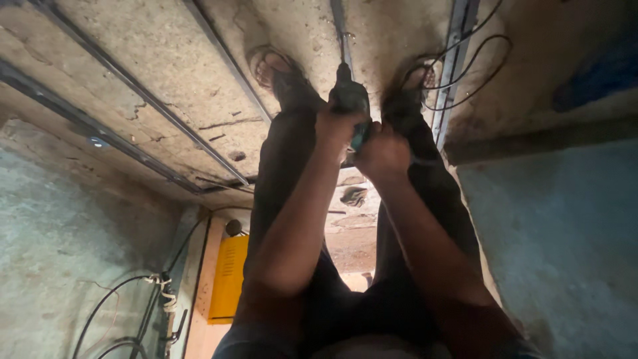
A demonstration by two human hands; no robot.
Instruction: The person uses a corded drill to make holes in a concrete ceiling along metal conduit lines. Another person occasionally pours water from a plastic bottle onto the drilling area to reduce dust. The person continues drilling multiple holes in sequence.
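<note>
The person stands on a rough concrete floor [166, 73] in sandals. Both hands grip a dark power tool [350, 96] between the feet: the left hand [337, 126] higher, the right hand [382, 154] just below. A black cable [475, 63] loops beside a metal rail [458, 46].

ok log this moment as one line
left hand: grips power tool | right hand: on tool's rear | tool tip: at metal rail | feet: either side

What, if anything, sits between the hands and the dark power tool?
Nothing visible. The left hand and right hand both grip the dark handheld power tool directly, held between the person's legs. The black cable lies off to the right.
</note>
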